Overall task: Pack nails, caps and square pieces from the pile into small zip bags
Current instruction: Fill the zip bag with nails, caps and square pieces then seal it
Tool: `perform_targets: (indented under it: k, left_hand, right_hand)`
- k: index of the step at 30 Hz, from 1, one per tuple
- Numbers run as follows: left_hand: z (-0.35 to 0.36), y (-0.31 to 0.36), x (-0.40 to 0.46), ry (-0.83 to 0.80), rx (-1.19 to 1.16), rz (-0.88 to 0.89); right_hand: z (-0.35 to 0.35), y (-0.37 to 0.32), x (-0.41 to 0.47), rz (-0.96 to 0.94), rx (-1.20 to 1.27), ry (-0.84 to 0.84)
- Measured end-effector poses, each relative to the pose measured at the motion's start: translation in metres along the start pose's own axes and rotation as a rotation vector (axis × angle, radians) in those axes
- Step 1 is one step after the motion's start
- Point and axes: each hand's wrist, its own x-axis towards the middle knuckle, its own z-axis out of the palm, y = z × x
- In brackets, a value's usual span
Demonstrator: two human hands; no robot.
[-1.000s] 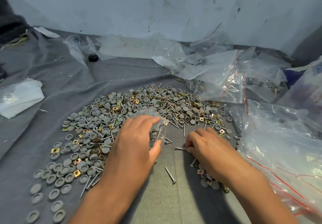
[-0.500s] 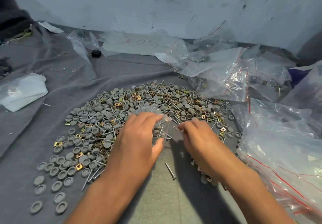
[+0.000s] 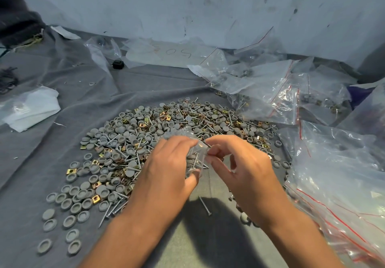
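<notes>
Left hand (image 3: pixel 166 163) grips a small clear plastic zip bag (image 3: pixel 195 155) — contents blurred; right hand (image 3: pixel 239 163) at three o'clock pinches its edge, fingertips partly hidden.

Left hand (image 3: pixel 166 163): grips a small clear zip bag (image 3: pixel 196 155) above the near edge of the pile, thumb under it, fingers (image 3: pixel 183 142) curled over its top.
Right hand (image 3: pixel 239 163): pinches the bag's right edge between thumb and forefinger; the other fingers are loosely curled.
Zip bag: holds several nails, visible through the plastic.
Pile (image 3: pixel 158 134): grey round caps, brass-coloured square pieces and nails, spread on a grey cloth (image 3: pixel 62 142).
Loose nail (image 3: pixel 205 205): lies alone on the cloth, below and between the hands.
Right side: heap of clear red-striped zip bags (image 3: pixel 333 184); more bags behind (image 3: pixel 270 88).
Left: white folded plastic (image 3: pixel 31 109).
Back: scuffed pale wall (image 3: pixel 187 7).
</notes>
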Motion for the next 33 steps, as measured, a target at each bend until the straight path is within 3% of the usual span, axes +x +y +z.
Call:
perform_targets:
  k: [4, 11, 16, 21, 25, 29, 33]
  left_hand:
    - [0.0, 0.001, -0.001, 0.003, 0.009, 0.009]
    - [0.001, 0.003, -0.001, 0.02, -0.035, 0.025]
    - [-0.007, -0.002, 0.003, 0.072, -0.057, -0.011]
    - [-0.034, -0.006, 0.007, 0.362, -0.156, -0.054]
    - [-0.044, -0.012, 0.008, 0.526, -0.136, -0.006]
    - [-0.041, -0.013, 0.007, 0.533, -0.14, 0.022]
    - [-0.034, -0.012, 0.006, 0.326, -0.117, -0.016]
  right_hand:
    - [-0.002, -0.007, 0.002, 0.013, 0.065, 0.148]
    - [0.009, -0.007, 0.002, -0.084, 0.035, 0.018]
    - [0.009, 0.01, 0.005, 0.089, 0.069, 0.105]
    - [0.031, 0.025, -0.003, 0.302, -0.127, -0.314]
    - [0.041, 0.024, -0.004, 0.312, -0.2, -0.384]
    - [0.042, 0.023, -0.01, 0.209, -0.287, -0.387]
    - [0.04, 0.025, -0.012, 0.2, -0.245, -0.417]
